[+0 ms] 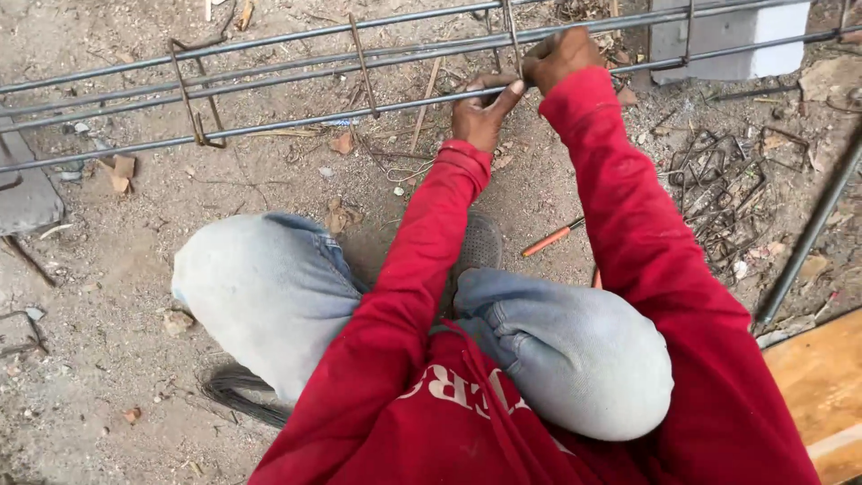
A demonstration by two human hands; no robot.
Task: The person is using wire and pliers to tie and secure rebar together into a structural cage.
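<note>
Gripping the stirrup point(514, 40) on the rebar cage point(269, 81), both hands are clamped: left hand point(480, 112), right hand point(558, 56); further stirrups already sit fitted alongside.

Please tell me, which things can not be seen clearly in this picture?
- Head view: the right hand covers the stirrup where it meets the bars.
- What the left hand pinches is too small to tell.
- The block is cut by the top edge.
- The orange tool runs under the right sleeve.

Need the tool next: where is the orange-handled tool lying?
In the head view, the orange-handled tool lies on the dirt right of centre, beside the right sleeve.
</note>
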